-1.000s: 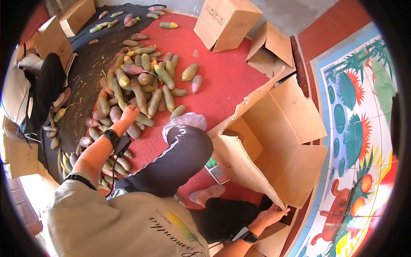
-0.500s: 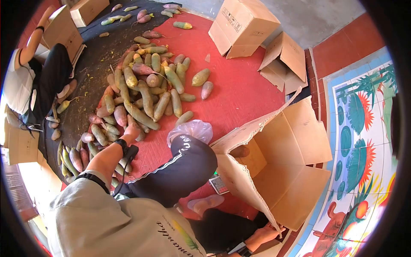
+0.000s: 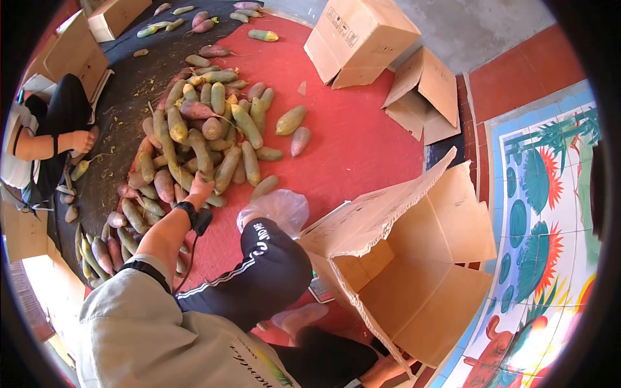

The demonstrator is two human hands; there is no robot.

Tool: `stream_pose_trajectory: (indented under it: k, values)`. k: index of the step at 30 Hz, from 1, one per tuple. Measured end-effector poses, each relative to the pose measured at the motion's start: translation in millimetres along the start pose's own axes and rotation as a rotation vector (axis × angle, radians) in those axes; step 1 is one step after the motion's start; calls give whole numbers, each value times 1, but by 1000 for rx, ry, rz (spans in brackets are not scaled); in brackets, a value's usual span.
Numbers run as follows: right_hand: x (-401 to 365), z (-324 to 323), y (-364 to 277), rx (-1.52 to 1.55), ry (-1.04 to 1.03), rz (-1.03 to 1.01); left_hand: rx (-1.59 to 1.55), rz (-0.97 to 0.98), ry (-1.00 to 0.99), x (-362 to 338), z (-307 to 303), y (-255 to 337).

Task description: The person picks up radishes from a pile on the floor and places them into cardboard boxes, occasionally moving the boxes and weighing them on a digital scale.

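Observation:
A large heap of green and reddish radishes lies on the red mat. My left hand is at the heap's near edge, its fingers wrapped round the end of a long green radish. At the lower right, my right hand holds the lower edge of a large open cardboard box; its fingers are partly hidden by the flap. The box is tilted with its opening towards me. Its inside shows no radish in this view.
A clear plastic bag covers something by my knee. Two cardboard boxes stand at the back right. Another person sits at the left beside boxes and loose radishes. A tiled mural runs along the right.
My left hand has shifted slightly up the heap and closed round a long radish. The large box has tilted and its inside radish is out of view. The other person's arm has come down.

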State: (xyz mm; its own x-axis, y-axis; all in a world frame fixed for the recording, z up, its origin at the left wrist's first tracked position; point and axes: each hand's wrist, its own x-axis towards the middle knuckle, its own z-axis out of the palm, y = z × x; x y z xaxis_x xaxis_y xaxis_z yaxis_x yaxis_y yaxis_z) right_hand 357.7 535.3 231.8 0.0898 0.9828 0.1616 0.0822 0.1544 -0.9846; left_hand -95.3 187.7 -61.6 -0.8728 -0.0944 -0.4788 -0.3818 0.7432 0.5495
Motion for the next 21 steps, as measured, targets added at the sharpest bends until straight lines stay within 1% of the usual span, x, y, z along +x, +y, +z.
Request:
stream_pose_trajectory:
  k: [2, 3, 4, 6, 7, 8, 10, 11, 12, 14, 15, 16, 18, 19, 20, 21]
  values:
    - [-1, 2, 0, -15, -9, -9, -151, -70, 104, 19, 14, -8]
    - [-2, 2, 1, -27, -15, -13, -147, -111, 103, 19, 13, -2]
    - [-3, 3, 2, -33, -21, -14, -152, -111, 101, 21, 14, -1]
    - [-5, 5, 4, -43, -27, -21, -255, -180, 119, 26, 17, 0]
    - [-5, 5, 5, -48, -33, -21, -259, -216, 124, 24, 15, 7]
    - [-6, 5, 6, -51, -35, -21, -266, -209, 118, 28, 20, 7]
    - [-7, 5, 8, -61, -37, -24, -355, -226, 113, 49, 32, -13]
    - [-9, 5, 9, -62, -37, -25, -416, -283, 103, 76, 50, -42]
    - [-9, 5, 9, -62, -38, -24, -418, -278, 97, 75, 51, -37]
    - [-11, 4, 11, -64, -45, -26, -490, -266, -81, 61, 42, -24]
    - [-12, 5, 13, -59, -53, -28, -513, -323, -116, 41, 30, 0]
    - [-14, 5, 13, -55, -54, -31, -516, -320, -113, 28, 24, 11]
    - [-17, 6, 14, -50, -61, -31, -665, -276, -241, 6, 17, 17]
    - [-17, 5, 14, -48, -65, -35, -547, -350, -257, 4, 16, 14]
    - [-17, 5, 16, -47, -77, -39, -549, -340, -251, -3, 12, 12]
    - [-14, 3, 19, -44, -92, -44, -626, -325, -359, -16, 2, 13]
